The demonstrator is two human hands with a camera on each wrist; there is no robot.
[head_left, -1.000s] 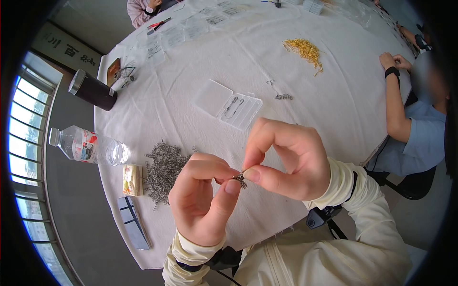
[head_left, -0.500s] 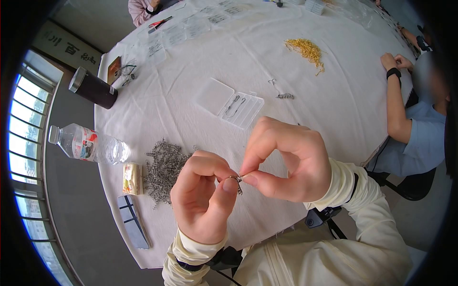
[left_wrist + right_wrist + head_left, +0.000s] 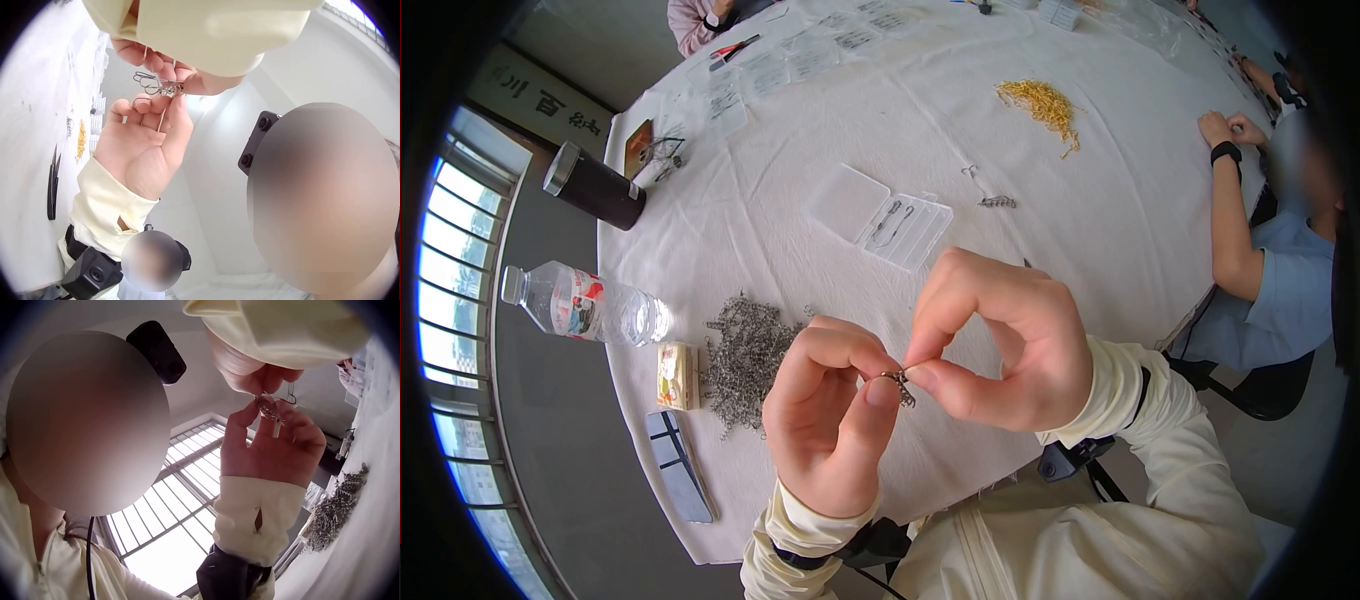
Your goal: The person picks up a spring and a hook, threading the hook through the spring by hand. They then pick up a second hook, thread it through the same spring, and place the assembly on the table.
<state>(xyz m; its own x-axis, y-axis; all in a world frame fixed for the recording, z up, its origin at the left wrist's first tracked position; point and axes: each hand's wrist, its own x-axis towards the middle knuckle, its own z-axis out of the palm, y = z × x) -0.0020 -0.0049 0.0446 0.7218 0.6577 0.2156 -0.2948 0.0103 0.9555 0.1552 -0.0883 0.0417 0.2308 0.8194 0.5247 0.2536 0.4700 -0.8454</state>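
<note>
A small metal fishing rig of bent wire hooks and a silvery coil is held between my two hands. My left hand pinches it between thumb and index finger, other fingers curled. From the right, my right hand pinches its near end, fingertips almost meeting the left ones. What lies between the right fingertips is mostly hidden. Beyond the hands stands an open clear plastic box, a hook and a wire piece in its compartments. A heap of grey wire springs lies left of my left hand.
Black scissors lie on the cloth. Farther off are a spring with hooks and a yellow pile. Along the left edge are a bottle, a dark tumbler, a tissue pack and a phone. Another person sits at right.
Both hands keep their pinch on the rig. The right fingertips have drawn back slightly and the rig has turned a little between the fingers. The box and heaps stay put.
</note>
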